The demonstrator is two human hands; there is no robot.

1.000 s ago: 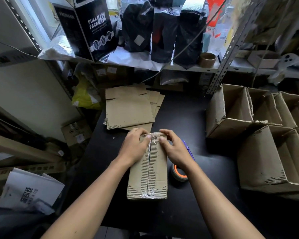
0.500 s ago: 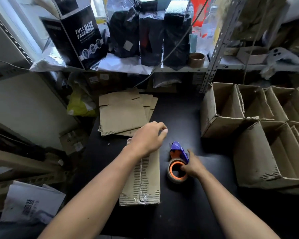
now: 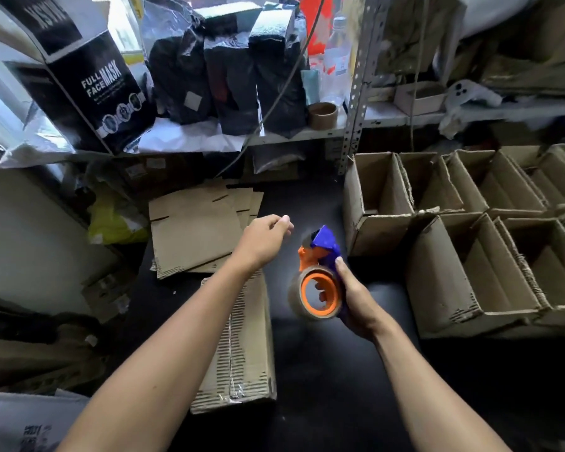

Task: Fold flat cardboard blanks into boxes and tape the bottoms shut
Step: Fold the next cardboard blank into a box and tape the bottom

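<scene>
A: Since half a sec ago the tape dispenser (image 3: 320,282) is up off the table (image 3: 323,370). Then it sat on the black top w/ the right hand (image 3: 356,301) just reaching it; now that hand grips the purple handle, fingers curled round it, roll lifted clear. Left hand (image 3: 264,238) has come off the box (image 3: 238,347) and hangs above its far end, fingers loosely curled, holding nothing.

B: And the box itself?

A: Lies upside down on the table, centre-left, under the left forearm. One clear tape strip runs down the middle seam of its bottom, wrapped over the near edge. Looks shut, tho maybe a 2nd strip is coming, given the dispenser's in hand. Can't tell.

B: Overall progress?

A: Decent, I'd say. Done boxes (image 3: 470,243) stand open-side-up in rows on the right, several at least. Flat blanks (image 3: 193,230) sit stacked at the back, just past the left hand, a few sheets showing. So those are left to fold and tape.

B: Anything else nearby?

A: Shelf (image 3: 379,115) behind, w/ black bags, a bare tape core (image 3: 322,115), a mask carton (image 3: 88,79).
</scene>
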